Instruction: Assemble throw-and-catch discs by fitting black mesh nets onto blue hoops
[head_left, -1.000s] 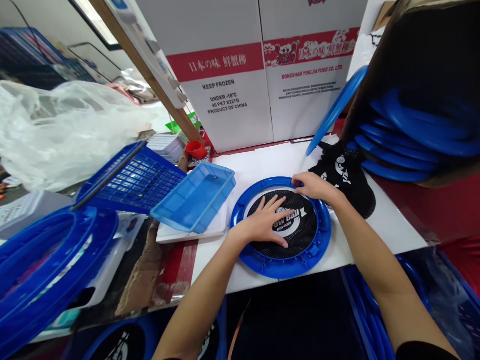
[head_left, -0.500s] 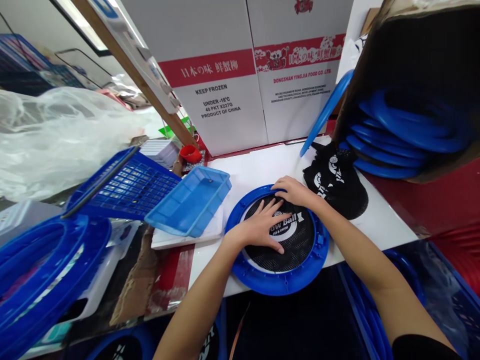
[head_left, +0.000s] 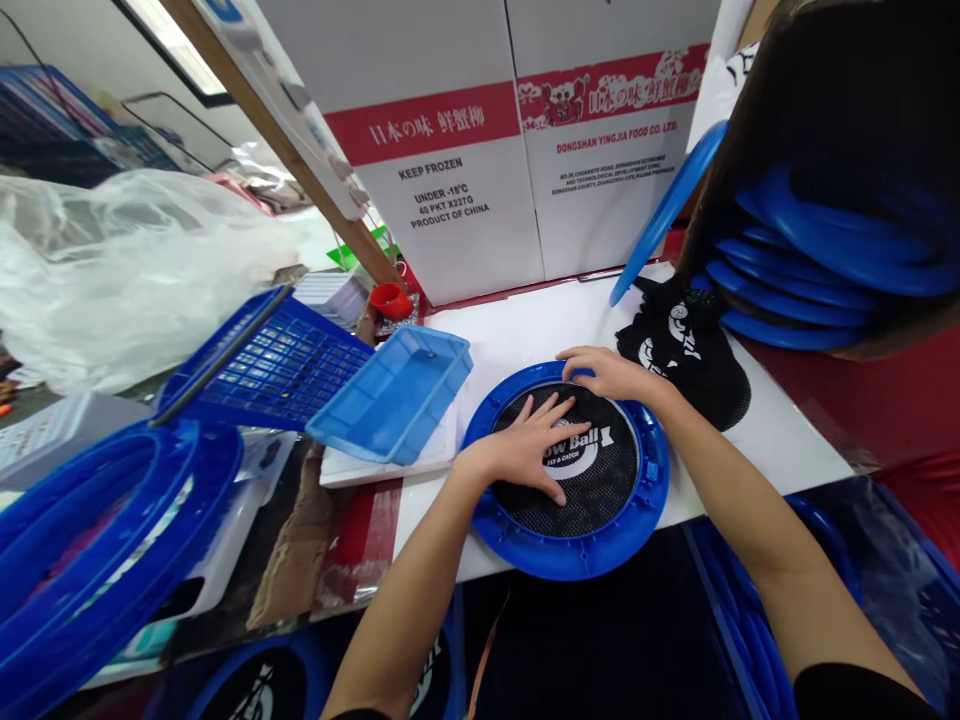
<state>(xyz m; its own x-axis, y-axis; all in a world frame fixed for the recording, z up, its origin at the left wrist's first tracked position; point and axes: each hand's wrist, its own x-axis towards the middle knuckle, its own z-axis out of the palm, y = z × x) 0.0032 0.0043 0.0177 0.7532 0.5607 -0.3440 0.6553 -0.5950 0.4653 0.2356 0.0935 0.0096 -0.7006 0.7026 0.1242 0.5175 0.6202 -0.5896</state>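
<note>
A blue plastic ring [head_left: 592, 545] lies on the white table top [head_left: 540, 325], with a round black mesh [head_left: 600, 485] printed in white stretched inside it. My left hand [head_left: 525, 450] rests flat on the mesh, fingers spread. My right hand [head_left: 607, 372] is at the ring's far rim, its fingers curled down onto the edge where mesh meets ring. A pile of loose black mesh pieces [head_left: 690, 350] lies just right of that hand.
A light blue tray [head_left: 394, 395] and a dark blue crate [head_left: 262, 365] sit at the left. White cartons [head_left: 480, 150] stand behind. Stacked blue rings fill a box [head_left: 840, 250] at the right and lie at the left [head_left: 90, 530]. A clear plastic bag [head_left: 127, 270] is at far left.
My right hand has slid leftward along the ring's far rim, from the right side toward the top. My left hand has stayed flat on the mesh.
</note>
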